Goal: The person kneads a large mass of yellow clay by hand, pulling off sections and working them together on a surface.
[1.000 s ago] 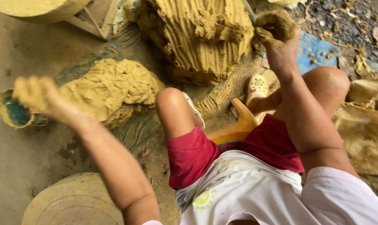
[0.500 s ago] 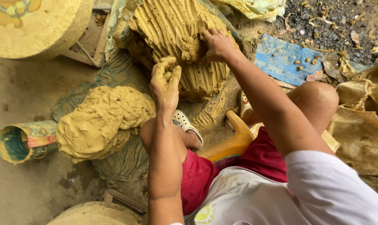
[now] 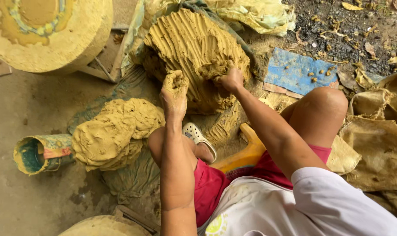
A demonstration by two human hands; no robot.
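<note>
Pressing into a big mound of clay (image 3: 194,48), both hands work at its near face. The mound sits at twelve o'clock from the person, ochre-yellow, wet and dense, its whole surface combed into long parallel finger grooves that run down its sides. The left hand (image 3: 174,89), caked in the same mud, lies on the mound's lower left flank with fingers curled together around a small wad of clay. The right hand (image 3: 230,78) digs in just beside it, fingers bent and closed on a rough lump (image 3: 214,69) it grips at the mound's face. A second, flatter heap of clay (image 3: 115,131) lies at nine o'clock, lumpy and smeared smooth, on a muddy cloth. Beside it at eight o'clock lies a mud-coated can (image 3: 36,153), blue inside. A thick round clay-crusted disc (image 3: 50,32) stands at ten o'clock. A blue board (image 3: 294,70) dotted with clay crumbs lies at two o'clock.
</note>
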